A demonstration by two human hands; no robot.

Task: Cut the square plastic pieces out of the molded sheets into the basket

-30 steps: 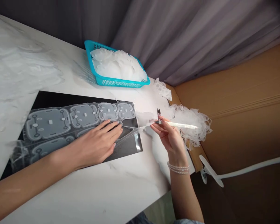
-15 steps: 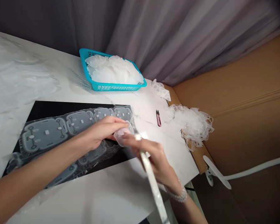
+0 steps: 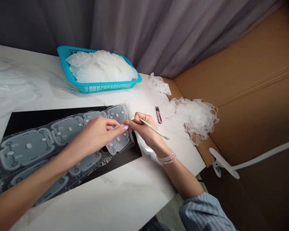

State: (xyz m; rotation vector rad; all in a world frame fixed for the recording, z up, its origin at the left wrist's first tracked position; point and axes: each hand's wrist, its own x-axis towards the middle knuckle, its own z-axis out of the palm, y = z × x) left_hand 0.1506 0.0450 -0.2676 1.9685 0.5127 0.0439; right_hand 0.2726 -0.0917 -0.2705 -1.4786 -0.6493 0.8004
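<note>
— What did the hands have hold of?

— The right hand (image 3: 144, 130) was curled closed around a thin white stick (image 3: 154, 129), held like a pen, its long end slanting off to the right past the wrist and its near tip hidden at the fingertips. The left hand (image 3: 100, 134) lay over the sheet with its fingers drawn loosely together, the tips pinching at the right end of the translucent moulded sheet (image 3: 62, 138) just where the right hand's fingers met them. Whether it truly gripped the edge or only pressed it could not be told.

— And where was that sheet?

— It stretched from the hands away to the left, lying on a black mat (image 3: 26, 117) on the white marble table (image 3: 125, 199). Its right end sat at the mat's right edge, slightly lifted and crumpled under the fingers.

— What lay around them?

— Just right of the right hand, small pink snips (image 3: 158, 115) rested on the table. Beyond those, at the table's right edge, was a heap of white trimmings (image 3: 195, 117), and farther off a smaller clear scrap (image 3: 159, 85). At the far side stood a teal basket (image 3: 69, 75) heaped with white translucent pieces (image 3: 101, 65). A bead bracelet (image 3: 167, 158) circled the right wrist, and a striped sleeve (image 3: 204, 213) showed near the lower edge.
</note>
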